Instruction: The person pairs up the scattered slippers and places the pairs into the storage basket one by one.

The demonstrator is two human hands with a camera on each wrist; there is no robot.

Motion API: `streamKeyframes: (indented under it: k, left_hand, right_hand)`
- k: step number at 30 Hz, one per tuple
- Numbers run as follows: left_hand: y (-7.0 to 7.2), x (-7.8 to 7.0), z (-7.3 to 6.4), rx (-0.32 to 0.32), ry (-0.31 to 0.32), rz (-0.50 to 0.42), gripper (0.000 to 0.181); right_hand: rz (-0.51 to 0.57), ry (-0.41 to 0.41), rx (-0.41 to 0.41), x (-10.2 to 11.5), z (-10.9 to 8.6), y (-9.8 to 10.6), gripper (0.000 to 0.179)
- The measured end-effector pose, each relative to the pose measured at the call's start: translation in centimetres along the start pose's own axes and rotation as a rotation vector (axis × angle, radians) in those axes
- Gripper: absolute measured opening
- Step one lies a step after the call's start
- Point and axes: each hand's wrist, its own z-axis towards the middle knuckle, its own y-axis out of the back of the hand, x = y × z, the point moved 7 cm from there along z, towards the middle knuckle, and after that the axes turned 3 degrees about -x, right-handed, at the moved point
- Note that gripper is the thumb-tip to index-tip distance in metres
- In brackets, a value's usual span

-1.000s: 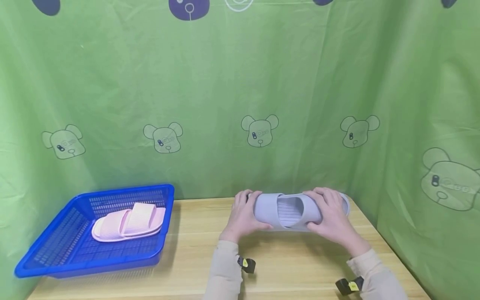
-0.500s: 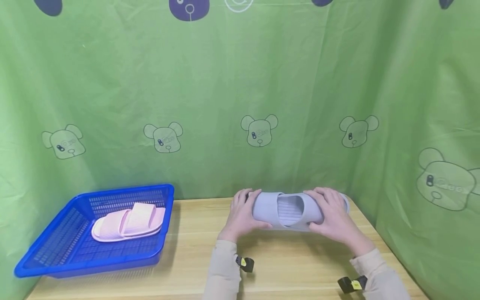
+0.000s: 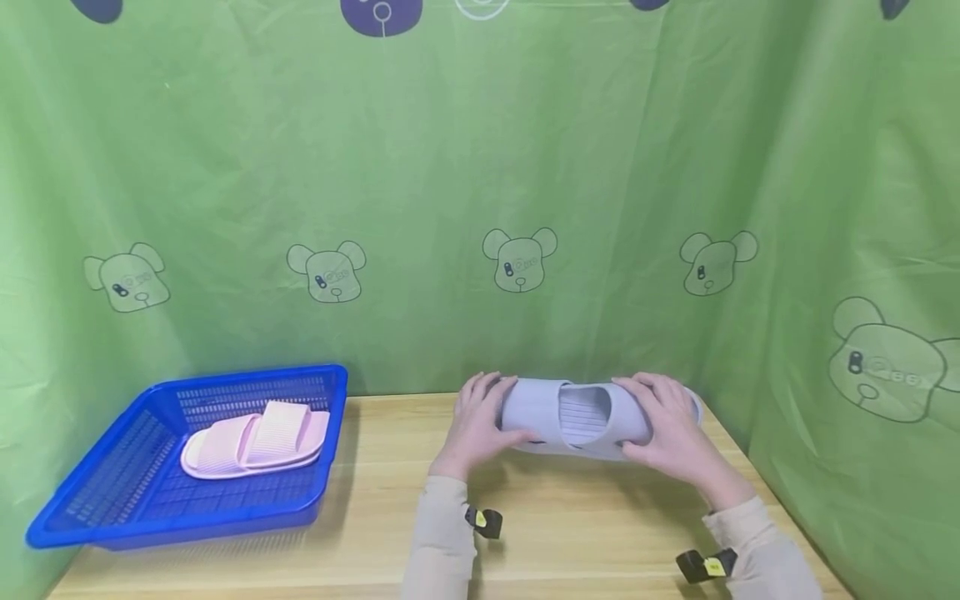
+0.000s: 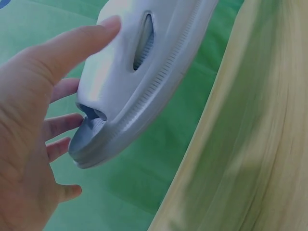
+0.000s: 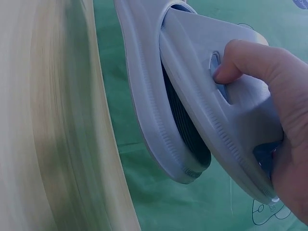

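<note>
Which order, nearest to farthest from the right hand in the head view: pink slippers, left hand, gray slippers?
1. Gray slippers: in the right hand's grip.
2. Left hand: at their other end.
3. Pink slippers: far left, in blue basket.

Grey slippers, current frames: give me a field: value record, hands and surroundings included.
grey slippers: two, one partly tucked into the other, held above table
left hand: grips their left end
right hand: grips their right part, thumb at a strap slot
blue basket: on table, left of hands
pink slippers: inside basket
backdrop: green, bear-head print
</note>
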Motion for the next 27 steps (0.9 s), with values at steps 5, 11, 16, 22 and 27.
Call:
streamKeyframes:
  k: [5, 11, 16, 22, 27]
  left_hand:
    - [0.7, -0.1, 0.1, -0.033, -0.019, 0.008, 0.074]
    - [1.3, -0.8, 0.2, -0.084, -0.061, 0.03, 0.06]
    - [2.0, -1.1, 0.3, -0.136, -0.103, 0.066, 0.052]
    - [2.5, -1.2, 0.1, -0.151, -0.143, 0.131, 0.048]
    - [2.7, -1.3, -0.2, -0.149, -0.17, 0.176, 0.045]
  right_hand:
    - [0.008, -0.009, -0.002, -0.1, 0.0, -0.2, 0.088]
    - [0.01, -0.01, 0.002, -0.1, 0.1, -0.2, 0.088]
    - [0.01, -0.012, 0.009, 0.1, 0.2, -0.3, 0.088]
    - [0.012, -0.011, 0.011, 0.2, 0.1, -0.3, 0.087]
    - [0.013, 0.0, 0.012, 0.0, 0.0, -0.4, 0.088]
